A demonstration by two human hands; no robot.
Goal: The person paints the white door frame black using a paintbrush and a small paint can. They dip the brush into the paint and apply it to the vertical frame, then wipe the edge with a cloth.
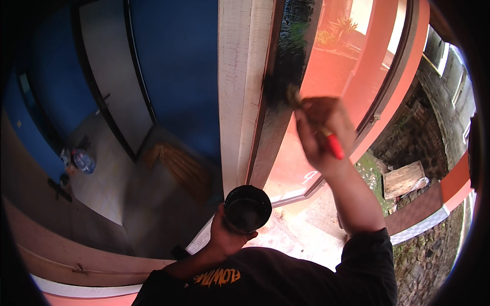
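Observation:
In my right hand (326,127) is a paintbrush (334,145) with a red handle end, its bristles against the upright wooden frame strip (291,61). The upper part of that strip is glossy black and wet-looking; lower down it is duller and brownish. The hand is slightly blurred, with its fingers closed round the brush. My left hand (227,237) holds a round black container (248,209) from below and the side, at the foot of the frame. Dark contents show inside it.
A pale wooden board edge (240,76) stands left of the dark strip, and a reflective glass pane (326,76) to its right. Behind on the left are blue walls (173,66), a white door (117,76) and a brown sheet (178,166) on the floor. A wooden board (403,179) lies outside at right.

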